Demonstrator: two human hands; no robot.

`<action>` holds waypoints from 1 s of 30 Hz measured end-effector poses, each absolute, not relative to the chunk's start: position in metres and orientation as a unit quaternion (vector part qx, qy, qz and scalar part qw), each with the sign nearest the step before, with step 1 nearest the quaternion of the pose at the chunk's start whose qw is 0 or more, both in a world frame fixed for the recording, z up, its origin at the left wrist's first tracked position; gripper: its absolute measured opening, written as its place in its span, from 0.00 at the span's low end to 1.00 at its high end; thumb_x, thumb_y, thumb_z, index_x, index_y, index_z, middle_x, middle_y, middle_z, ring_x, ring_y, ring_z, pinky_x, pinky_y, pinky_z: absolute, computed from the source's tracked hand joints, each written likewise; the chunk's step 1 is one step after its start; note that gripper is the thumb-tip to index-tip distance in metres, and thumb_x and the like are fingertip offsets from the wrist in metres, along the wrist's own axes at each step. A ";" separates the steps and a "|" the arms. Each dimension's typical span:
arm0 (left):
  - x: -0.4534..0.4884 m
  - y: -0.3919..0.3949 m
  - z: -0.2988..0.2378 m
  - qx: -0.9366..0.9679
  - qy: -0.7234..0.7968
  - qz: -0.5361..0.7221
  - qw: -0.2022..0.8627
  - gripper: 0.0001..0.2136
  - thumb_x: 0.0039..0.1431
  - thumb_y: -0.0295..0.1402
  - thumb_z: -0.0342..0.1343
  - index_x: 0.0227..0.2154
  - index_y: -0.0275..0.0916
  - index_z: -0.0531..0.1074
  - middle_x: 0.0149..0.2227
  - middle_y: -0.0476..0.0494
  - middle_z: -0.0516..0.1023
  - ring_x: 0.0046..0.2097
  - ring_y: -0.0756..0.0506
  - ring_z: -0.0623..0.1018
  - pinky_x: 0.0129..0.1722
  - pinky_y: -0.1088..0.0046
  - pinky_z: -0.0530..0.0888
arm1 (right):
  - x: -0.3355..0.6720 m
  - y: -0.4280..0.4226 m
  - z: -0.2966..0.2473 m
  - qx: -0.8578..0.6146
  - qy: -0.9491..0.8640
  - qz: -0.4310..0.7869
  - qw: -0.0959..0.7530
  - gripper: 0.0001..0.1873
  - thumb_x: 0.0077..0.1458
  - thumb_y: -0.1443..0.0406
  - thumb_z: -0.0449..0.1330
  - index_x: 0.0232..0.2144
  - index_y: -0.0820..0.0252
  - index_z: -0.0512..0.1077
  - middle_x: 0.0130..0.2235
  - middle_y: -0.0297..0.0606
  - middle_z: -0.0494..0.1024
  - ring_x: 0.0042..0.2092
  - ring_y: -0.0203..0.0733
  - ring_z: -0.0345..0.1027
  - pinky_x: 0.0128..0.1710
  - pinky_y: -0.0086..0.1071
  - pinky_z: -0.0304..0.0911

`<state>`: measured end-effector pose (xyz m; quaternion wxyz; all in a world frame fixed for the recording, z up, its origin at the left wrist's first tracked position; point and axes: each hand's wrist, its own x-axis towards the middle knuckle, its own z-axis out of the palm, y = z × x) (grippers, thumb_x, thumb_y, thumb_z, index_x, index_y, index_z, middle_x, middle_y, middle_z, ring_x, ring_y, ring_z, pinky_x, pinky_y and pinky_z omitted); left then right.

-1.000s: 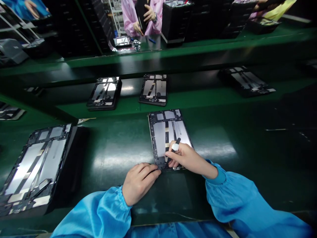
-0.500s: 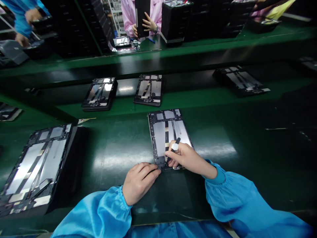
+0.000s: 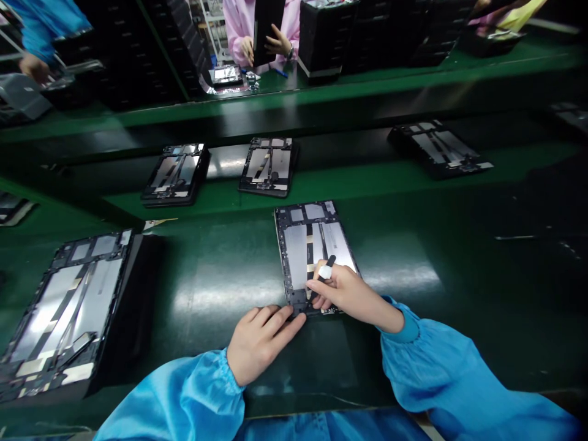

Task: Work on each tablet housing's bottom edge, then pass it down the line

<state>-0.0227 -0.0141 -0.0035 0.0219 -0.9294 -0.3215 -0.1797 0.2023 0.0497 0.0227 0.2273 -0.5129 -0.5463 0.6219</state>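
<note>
An opened tablet (image 3: 295, 260) lies flat on the green bench in front of me, its silver inner plates and dark ribbon cable showing. My right hand (image 3: 340, 290) is closed on a slim black pen-like tool (image 3: 330, 262) with a white wrap around it. Its lower end points down at the tablet's near end; the tip is hidden by my fingers. My left hand (image 3: 263, 340) rests palm down at the near left corner of the tablet. Its fingers are stretched out and touch the edge, holding nothing.
At the left stands a stack topped by another opened tablet (image 3: 68, 300). On the line beyond lie more opened tablets (image 3: 175, 173) (image 3: 267, 165) (image 3: 441, 147). Across it, a person in pink (image 3: 234, 30) holds a dark panel near black tray stacks (image 3: 327, 40). A blue sleeve (image 3: 50, 27) shows far left.
The tablets on the far line have shifted left. My left thumb has slid slightly right along the near edge. My right hand looks unmoved. Across the line, the dark panel has tilted a little.
</note>
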 end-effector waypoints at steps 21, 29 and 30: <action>-0.023 -0.007 -0.010 -0.922 -0.333 -0.199 -0.013 0.15 0.67 0.25 0.48 0.53 0.43 0.70 0.51 0.38 0.72 0.50 0.42 0.73 0.43 0.65 0.73 | 0.233 0.026 0.015 -0.528 -0.588 0.536 0.296 0.11 0.60 0.57 0.58 0.29 0.56 0.67 0.27 0.32 0.74 0.30 0.43 0.76 0.26 0.32 0.67; -0.022 -0.008 -0.009 -0.931 -0.323 -0.166 0.024 0.19 0.68 0.24 0.44 0.58 0.42 0.66 0.51 0.36 0.72 0.49 0.40 0.72 0.41 0.64 0.72 | 0.233 0.026 0.018 -0.541 -0.601 0.517 0.279 0.11 0.60 0.57 0.57 0.30 0.57 0.68 0.26 0.34 0.76 0.29 0.44 0.76 0.27 0.33 0.67; -0.021 -0.008 -0.008 -0.931 -0.323 -0.167 0.025 0.19 0.68 0.24 0.44 0.58 0.42 0.66 0.51 0.36 0.72 0.49 0.40 0.72 0.42 0.64 0.72 | 0.233 0.026 0.018 -0.544 -0.602 0.516 0.276 0.10 0.60 0.57 0.57 0.30 0.57 0.68 0.26 0.34 0.77 0.29 0.44 0.76 0.27 0.33 0.67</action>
